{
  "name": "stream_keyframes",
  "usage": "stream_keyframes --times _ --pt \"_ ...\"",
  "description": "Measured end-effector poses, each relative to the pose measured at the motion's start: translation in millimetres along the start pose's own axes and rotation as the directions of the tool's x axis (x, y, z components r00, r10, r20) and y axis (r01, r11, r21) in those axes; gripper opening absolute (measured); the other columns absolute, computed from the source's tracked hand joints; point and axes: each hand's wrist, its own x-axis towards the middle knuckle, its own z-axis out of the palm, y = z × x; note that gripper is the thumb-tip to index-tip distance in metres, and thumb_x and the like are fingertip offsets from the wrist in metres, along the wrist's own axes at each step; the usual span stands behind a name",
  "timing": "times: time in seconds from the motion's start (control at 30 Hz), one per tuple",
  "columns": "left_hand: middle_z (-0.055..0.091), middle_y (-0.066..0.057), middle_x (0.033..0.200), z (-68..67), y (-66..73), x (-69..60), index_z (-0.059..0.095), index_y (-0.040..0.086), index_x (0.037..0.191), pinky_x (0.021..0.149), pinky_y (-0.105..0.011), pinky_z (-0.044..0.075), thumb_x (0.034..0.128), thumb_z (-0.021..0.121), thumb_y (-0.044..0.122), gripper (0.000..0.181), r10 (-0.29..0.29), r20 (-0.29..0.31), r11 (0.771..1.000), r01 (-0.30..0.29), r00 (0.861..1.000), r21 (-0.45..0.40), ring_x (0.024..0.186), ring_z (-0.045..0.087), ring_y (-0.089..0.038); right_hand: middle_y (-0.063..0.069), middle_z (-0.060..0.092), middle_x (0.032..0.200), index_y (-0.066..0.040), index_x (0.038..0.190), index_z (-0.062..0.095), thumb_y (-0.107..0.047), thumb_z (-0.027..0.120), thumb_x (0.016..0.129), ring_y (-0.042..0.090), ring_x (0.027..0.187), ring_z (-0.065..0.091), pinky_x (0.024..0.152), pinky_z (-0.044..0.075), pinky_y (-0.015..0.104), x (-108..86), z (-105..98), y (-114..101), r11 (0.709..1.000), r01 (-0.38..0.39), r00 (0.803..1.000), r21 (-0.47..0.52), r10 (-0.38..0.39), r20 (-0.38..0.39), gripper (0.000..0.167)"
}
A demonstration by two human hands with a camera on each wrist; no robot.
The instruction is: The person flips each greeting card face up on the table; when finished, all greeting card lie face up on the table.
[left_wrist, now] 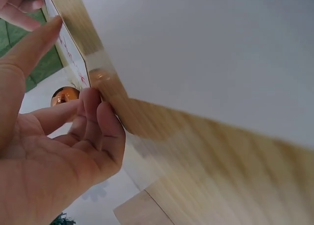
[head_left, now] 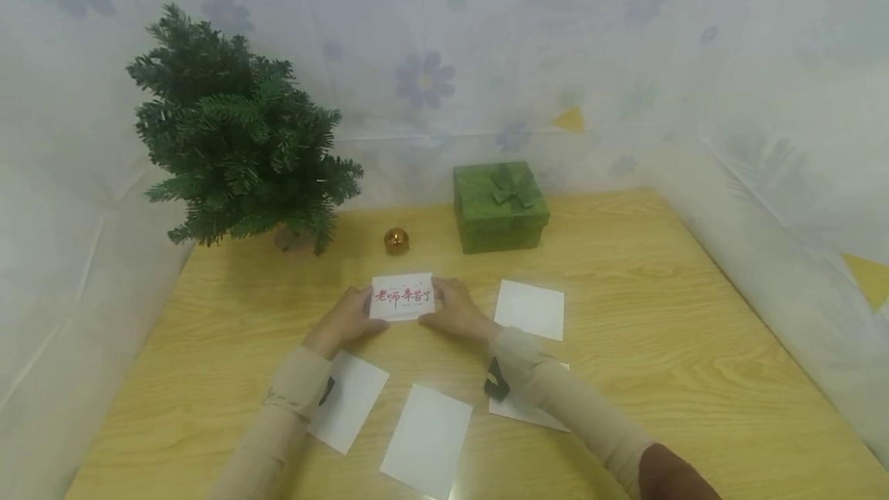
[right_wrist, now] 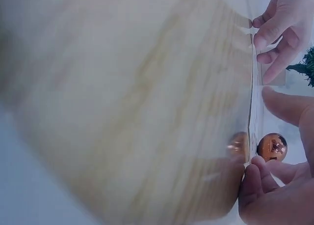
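A white card (head_left: 402, 307) with red handwritten-style characters is between my two hands, in the middle of the table. My left hand (head_left: 349, 318) holds its left end, thumb at the near corner and fingers at the far side. At the right end, my right hand (head_left: 457, 312) holds it in much the same way. Both wrist views catch the card almost edge-on, low at the wooden surface; whether it touches the table I cannot tell. Just beyond it sits a shiny copper-coloured ball (head_left: 397, 241), which also shows beside my fingers in the right wrist view.
Blank white cards lie around my forearms: one (head_left: 530, 310) to the right, another (head_left: 524, 407) partly under my right arm, one (head_left: 427, 438) in front, one (head_left: 354, 403) by my left sleeve. A small artificial fir tree (head_left: 236, 130) and a green gift box (head_left: 500, 211) stand at the back.
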Motion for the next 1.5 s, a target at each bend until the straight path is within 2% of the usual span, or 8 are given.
stream_keyframes --times 0.13,0.2,0.43,0.7,0.93,1.2,1.3,1.5 --pt "0.052 -0.024 0.108 -0.2 -1.5 -3.4 0.052 -0.008 0.123 0.095 -0.051 0.042 0.0784 0.075 0.017 0.056 0.009 -0.002 1.0 -0.009 1.0 0.005 0.098 0.049 -0.033 0.02 0.045 0.139 0.002 0.139 0.041 -0.019 0.076 0.078 0.033 0.13 0.039 0.112 0.027 0.046 -6.4 -3 -1 0.999 0.032 0.999 -0.013 -0.032 -0.007 0.073" --pt "0.052 -0.028 0.117 -0.2 -1.5 -5.0 0.047 -0.009 0.131 0.1 -0.053 0.039 0.0802 0.074 0.019 0.064 0.023 0.001 1.0 -0.023 1.0 0.001 0.107 0.049 -0.038 0.021 0.043 0.141 0.002 0.14 0.04 -0.019 0.075 0.078 0.035 0.13 0.038 0.111 0.028 0.047 -12.4 -7 -1 0.999 0.043 0.999 -0.008 -0.043 -0.008 0.074" --pt "0.046 -0.032 0.134 4.1 6.6 -3.3 0.04 -0.011 0.137 0.108 -0.055 0.031 0.0864 0.069 0.024 0.068 0.121 0.023 0.99 -0.123 0.992 0.068 0.125 0.04 -0.046 0.017 0.052 0.126 -0.006 0.143 0.038 -0.024 0.075 0.08 0.031 0.114 0.051 0.098 0.045 0.046 -37.3 -23 10 0.997 0.063 0.998 -0.047 -0.064 -0.013 0.075" --pt "0.052 -0.025 0.126 20.8 53.0 2.8 0.043 -0.001 0.139 0.102 -0.052 0.038 0.0869 0.068 0.027 0.065 0.122 0.099 0.987 -0.131 0.988 0.088 0.115 0.048 -0.039 0.024 0.052 0.123 0.003 0.141 0.036 -0.023 0.074 0.082 0.038 0.109 0.051 0.09 0.048 0.05 -68.0 -57 23 0.996 0.064 0.996 -0.06 -0.067 -0.056 0.075" --pt "0.038 -0.02 0.146 50.6 87.5 14.4 0.04 0.002 0.143 0.113 -0.055 0.018 0.0898 0.064 0.029 0.064 0.186 0.181 0.979 -0.197 0.966 0.046 0.137 0.03 -0.039 0.027 0.05 0.124 0.005 0.139 0.037 -0.017 0.076 0.08 0.042 0.113 0.048 0.094 0.044 0.054 -91.5 -84 50 0.995 0.054 0.985 -0.083 -0.067 -0.162 0.074" --pt "0.061 -0.012 0.121 87.7 118.5 33.8 0.056 0.011 0.127 0.095 -0.054 0.04 0.0879 0.066 0.031 0.045 0.267 0.216 0.934 -0.307 0.939 0.181 0.113 0.051 -0.033 0.033 0.047 0.127 0.009 0.137 0.037 -0.015 0.077 0.078 0.05 0.119 0.04 0.099 0.033 0.063 -111.6 -106 73 0.985 -0.032 0.975 -0.172 -0.008 -0.222 0.075" --pt "0.059 -0.011 0.126 97.1 128.4 38.0 0.053 0.01 0.132 0.098 -0.055 0.038 0.0881 0.065 0.033 0.05 0.247 0.224 0.927 -0.297 0.943 0.228 0.116 0.05 -0.033 0.036 0.046 0.127 0.013 0.135 0.037 -0.015 0.078 0.075 0.053 0.121 0.038 0.103 0.028 0.064 -116.7 -111 78 0.975 -0.016 0.973 -0.22 -0.035 -0.228 0.077" --pt "0.045 -0.014 0.14 107.5 139.2 37.8 0.045 0.004 0.14 0.108 -0.056 0.026 0.087 0.061 0.029 0.061 0.171 0.224 0.952 -0.22 0.959 0.214 0.128 0.037 -0.035 0.036 0.05 0.122 0.015 0.135 0.035 -0.02 0.077 0.076 0.052 0.116 0.042 0.101 0.03 0.065 -126.6 -115 83 0.967 -0.036 0.981 -0.254 -0.014 -0.195 0.08"
